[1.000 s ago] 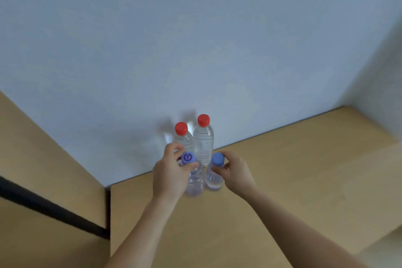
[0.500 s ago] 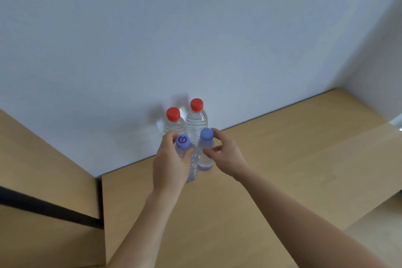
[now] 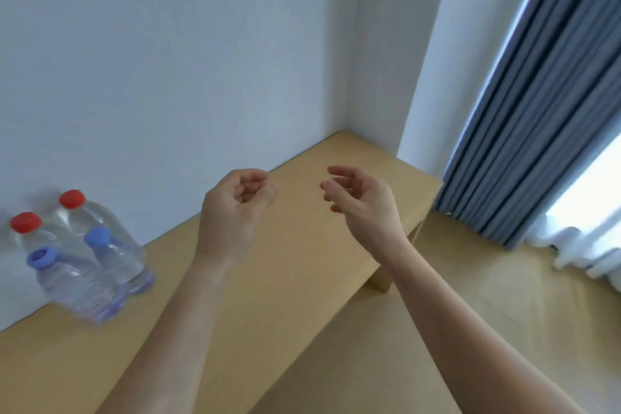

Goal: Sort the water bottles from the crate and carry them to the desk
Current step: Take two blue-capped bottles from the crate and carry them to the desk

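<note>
Several clear water bottles stand grouped at the left on the wooden desk (image 3: 289, 279), against the wall. Two have red caps (image 3: 71, 199) and stand behind; two have blue caps (image 3: 96, 236) and stand in front, the nearest one (image 3: 77, 286) blurred. My left hand (image 3: 235, 212) hovers over the desk's middle with loosely curled fingers and holds nothing. My right hand (image 3: 361, 202) hovers to its right, fingers loosely curled too, and holds nothing. Both hands are well right of the bottles. No crate is in view.
The desk fits into a corner of white walls (image 3: 201, 60). Grey-blue curtains (image 3: 537, 128) hang at the right by a bright window. Wooden floor (image 3: 487, 296) lies beyond the desk's right end and front edge.
Both hands have let go of the blue-capped bottles and drawn away to the right. The view has swung right, so the bottles now sit at the far left.
</note>
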